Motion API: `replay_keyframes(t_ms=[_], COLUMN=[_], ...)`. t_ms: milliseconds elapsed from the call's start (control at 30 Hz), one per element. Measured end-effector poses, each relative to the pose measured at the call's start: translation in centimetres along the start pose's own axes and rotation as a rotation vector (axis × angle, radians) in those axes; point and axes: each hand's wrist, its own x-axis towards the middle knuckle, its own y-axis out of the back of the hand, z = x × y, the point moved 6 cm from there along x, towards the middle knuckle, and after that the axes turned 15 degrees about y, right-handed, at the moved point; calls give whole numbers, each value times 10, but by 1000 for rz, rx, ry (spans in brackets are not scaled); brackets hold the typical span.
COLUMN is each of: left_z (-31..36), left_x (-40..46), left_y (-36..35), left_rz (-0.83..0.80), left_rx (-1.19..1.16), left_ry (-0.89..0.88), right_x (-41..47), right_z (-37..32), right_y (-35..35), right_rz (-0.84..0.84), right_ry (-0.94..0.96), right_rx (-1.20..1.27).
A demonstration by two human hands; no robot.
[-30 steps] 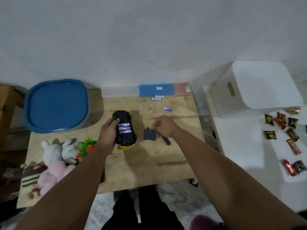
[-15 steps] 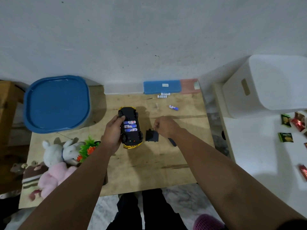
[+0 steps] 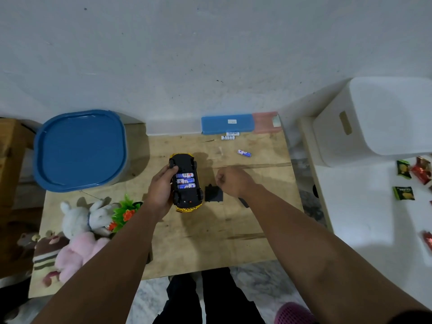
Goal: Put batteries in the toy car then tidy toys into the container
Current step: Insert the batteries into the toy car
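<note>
The black and yellow toy car (image 3: 184, 197) lies upside down in the middle of the wooden table (image 3: 210, 230). Three blue and white batteries (image 3: 185, 181) sit in its open compartment. My left hand (image 3: 159, 190) grips the car's left side. The black battery cover (image 3: 214, 194) lies flat just right of the car. My right hand (image 3: 232, 183) is closed, its fingertips pinching the cover's upper edge. A dark tool (image 3: 243, 202) pokes out from under my right wrist. A loose battery (image 3: 244, 153) lies farther back.
A blue-lidded container (image 3: 79, 150) stands at the back left. Plush toys (image 3: 79, 230) and a small plastic plant (image 3: 124, 212) lie at the table's left edge. A blue and pink case (image 3: 233, 123) rests against the wall. On the right, a white bin (image 3: 374, 118) stands beside snack packets (image 3: 404, 192).
My view has shifted slightly to the left. The battery cover sits a little closer to the car than before. My left hand keeps its hold on the car.
</note>
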Motion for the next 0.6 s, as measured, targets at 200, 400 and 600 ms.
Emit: replay_keyframes(t_ms=[200, 400, 600], left_z=[10, 18, 30], left_x=[-25, -69, -96], left_y=[-3, -17, -29], left_rz=[-24, -95, -158], left_rx=[1, -83, -97], left_ry=[0, 66, 40], right_x=[-18, -52, -66], right_z=[-5, -37, -109], right_y=[26, 83, 110], right_rz=[151, 391, 456], right_ry=[-55, -27, 112], right_rx=[158, 242, 326])
